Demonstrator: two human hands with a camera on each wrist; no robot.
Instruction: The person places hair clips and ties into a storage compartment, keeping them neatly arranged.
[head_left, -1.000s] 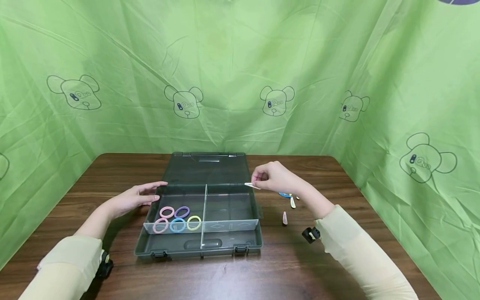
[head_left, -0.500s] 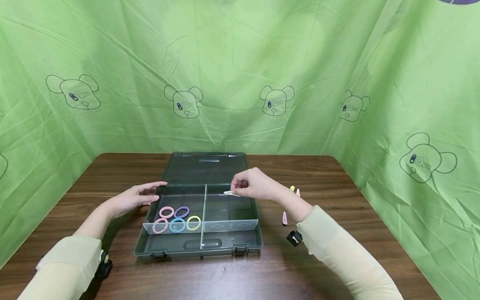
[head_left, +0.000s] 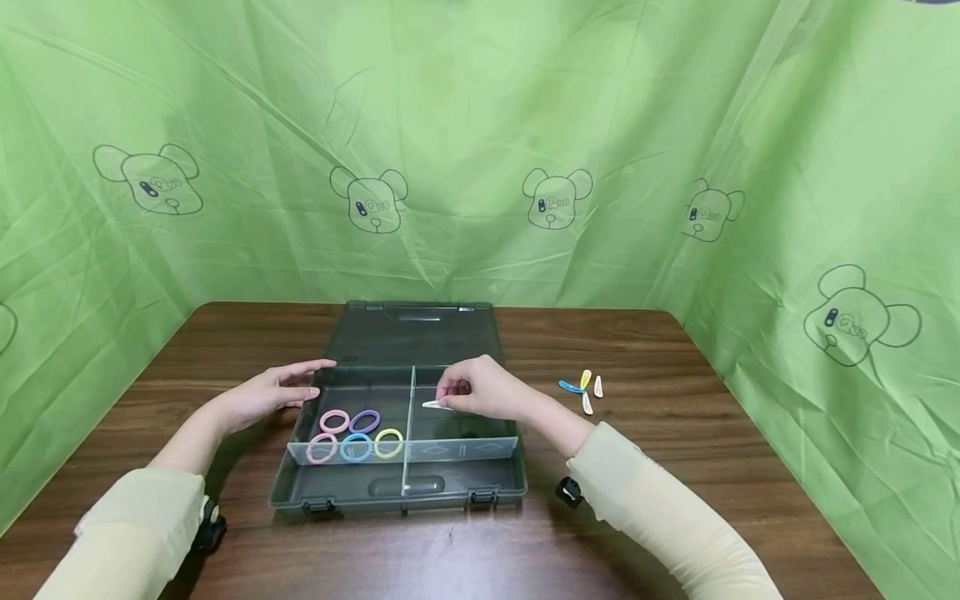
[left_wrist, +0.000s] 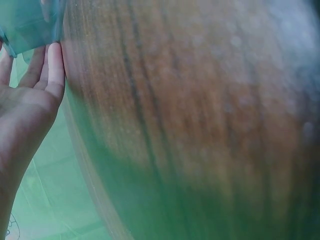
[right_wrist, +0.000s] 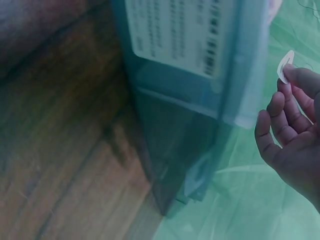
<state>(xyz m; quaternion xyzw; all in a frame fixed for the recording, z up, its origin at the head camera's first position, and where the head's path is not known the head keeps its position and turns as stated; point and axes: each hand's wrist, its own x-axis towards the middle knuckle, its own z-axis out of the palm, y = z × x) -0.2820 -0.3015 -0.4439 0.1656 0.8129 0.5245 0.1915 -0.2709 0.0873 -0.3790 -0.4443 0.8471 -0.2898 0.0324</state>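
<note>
While the left hand [head_left: 258, 398] rests, fingers extended, against the side of an open gray case [head_left: 360, 504], five hair ties [head_left: 356, 435] — pink, purple, blue and yellow — lie in its left half; the right hand [head_left: 487, 390] pinches a white clip [head_left: 432, 405] over the right half, with four more clips [head_left: 586, 379] on the counter [head_left: 675, 450] at right.

Slim white hair clip [head_left: 432, 404] moved left
Bare right hand [head_left: 483, 388] carried it from the right edge of the grey plastic box [head_left: 390, 506] toward its thin pale divider [head_left: 410, 408]
</note>
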